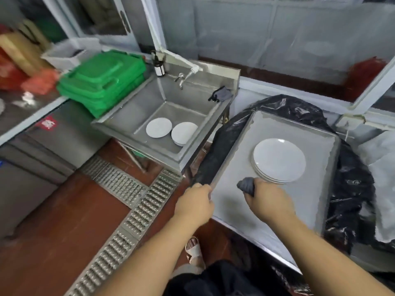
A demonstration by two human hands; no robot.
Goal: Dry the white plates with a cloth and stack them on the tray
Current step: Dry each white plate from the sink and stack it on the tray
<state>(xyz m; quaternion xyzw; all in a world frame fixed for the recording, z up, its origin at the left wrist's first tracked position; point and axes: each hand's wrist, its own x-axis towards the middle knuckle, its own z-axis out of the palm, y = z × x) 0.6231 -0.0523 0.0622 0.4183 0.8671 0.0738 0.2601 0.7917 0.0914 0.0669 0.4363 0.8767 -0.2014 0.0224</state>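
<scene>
Gripping a bunched dark grey cloth (pixel 246 186) in the right hand (pixel 269 199), fingers curled round it, low over the near part of the metal tray (pixel 235 150); left hand (pixel 193 202) loosely curled at the tray's near-left edge, holding nothing that shows, though contact with the rim cannot be told

Starting from the largest: steel sink (pixel 119 122) well away, up and left of both hands, with a single white plate (pixel 158 127) and a small pile of plates (pixel 184 133) lying in the basin, presumably wet. Tray spread just beyond the cloth hand, resting on black plastic sheeting (pixel 350 178). Stack of dried plates (pixel 279 160) just past the cloth, apart from it

Likely trouble: tray sitting on crumpled plastic, so a push from the left hand could slide or tilt it and shift the stack; wet plates could slip on the carry from the sink; stack sits off-centre, so adding more carelessly could chip rims

Hard to make out: left fingertips hidden behind the knuckles; number of plates in each pile unclear; blur over the left counter; a second dark rag (pixel 221 94) on the sink rim only roughly readable
</scene>
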